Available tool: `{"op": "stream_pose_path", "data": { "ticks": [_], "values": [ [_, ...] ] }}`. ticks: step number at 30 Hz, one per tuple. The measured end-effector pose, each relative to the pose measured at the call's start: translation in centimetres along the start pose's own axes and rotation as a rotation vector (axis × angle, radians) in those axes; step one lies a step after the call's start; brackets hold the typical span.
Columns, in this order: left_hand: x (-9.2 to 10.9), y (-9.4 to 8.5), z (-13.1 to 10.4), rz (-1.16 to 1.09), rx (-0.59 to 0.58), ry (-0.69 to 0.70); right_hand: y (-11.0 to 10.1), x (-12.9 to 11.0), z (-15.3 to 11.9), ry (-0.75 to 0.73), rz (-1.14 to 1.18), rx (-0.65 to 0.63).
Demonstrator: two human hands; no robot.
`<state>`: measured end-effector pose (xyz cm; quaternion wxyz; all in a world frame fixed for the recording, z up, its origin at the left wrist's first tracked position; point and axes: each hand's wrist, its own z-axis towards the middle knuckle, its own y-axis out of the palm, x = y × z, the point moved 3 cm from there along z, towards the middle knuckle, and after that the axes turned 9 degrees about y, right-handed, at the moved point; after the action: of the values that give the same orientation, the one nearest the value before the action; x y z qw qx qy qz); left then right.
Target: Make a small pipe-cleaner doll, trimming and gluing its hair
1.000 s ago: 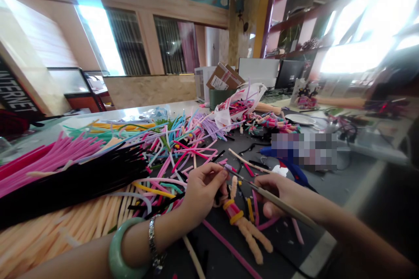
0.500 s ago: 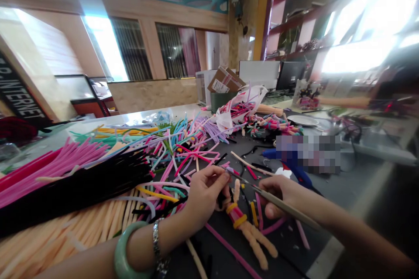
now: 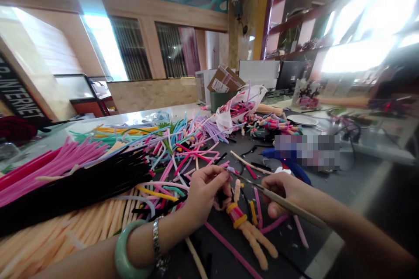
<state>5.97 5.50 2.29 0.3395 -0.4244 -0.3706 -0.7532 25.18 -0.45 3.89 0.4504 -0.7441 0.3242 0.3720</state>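
My left hand (image 3: 209, 192) is closed in a pinch; whatever its fingertips hold is too small to make out. Just beyond the fingertips shows a short lilac bit of pipe cleaner (image 3: 230, 169). My right hand (image 3: 284, 192) grips long tweezers (image 3: 278, 199), their thin tips reaching to the left fingertips. Below my hands a pipe-cleaner doll (image 3: 236, 214) lies on the dark mat, with peach limbs and a pink body banded in yellow. Its upper end is partly hidden behind my left hand.
Bundles of black (image 3: 81, 187), pink (image 3: 85, 152) and peach pipe cleaners (image 3: 75, 235) lie at left. Loose coloured pieces (image 3: 193, 154) scatter across the middle. A blue glue gun (image 3: 290, 163) rests at right. Behind stand a plastic bag (image 3: 225, 117) and a cardboard box (image 3: 225, 79).
The tweezers and my right hand have shifted slightly, with the back end of the tweezers a little farther right. My left hand stays nearly still, and the doll has not moved.
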Motion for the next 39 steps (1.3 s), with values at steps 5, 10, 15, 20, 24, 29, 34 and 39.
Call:
{"op": "stream_pose_path", "data": {
  "ticks": [5,10,15,20,24,29,34,39],
  "values": [
    [-0.1,-0.1,0.1,0.008,0.006,-0.009,0.2,-0.3,-0.2,0.010,-0.067,0.082],
    [-0.2,-0.2,0.0,0.064,0.014,-0.035,0.2,-0.6,-0.4,-0.008,-0.247,0.188],
    [0.1,-0.1,0.0,0.070,0.023,0.001,0.3,-0.9,-0.5,0.001,-0.383,0.259],
    [0.2,-0.1,0.0,0.070,0.045,-0.009,0.1,-1.2,-0.8,0.026,-0.373,0.252],
    [0.2,0.0,0.0,0.052,0.059,0.006,-0.3,-0.8,-0.7,0.054,-0.273,0.273],
    [0.5,0.3,0.0,0.062,0.058,0.000,0.3,-0.8,-0.2,-0.020,-0.096,0.313],
    [0.9,1.0,-0.2,0.134,-0.009,-0.030,1.8,-2.6,0.1,-0.145,0.203,0.365],
    [1.2,1.3,-0.3,0.147,-0.039,-0.041,2.3,-4.1,0.5,-0.236,0.340,0.433]
  ]
}}
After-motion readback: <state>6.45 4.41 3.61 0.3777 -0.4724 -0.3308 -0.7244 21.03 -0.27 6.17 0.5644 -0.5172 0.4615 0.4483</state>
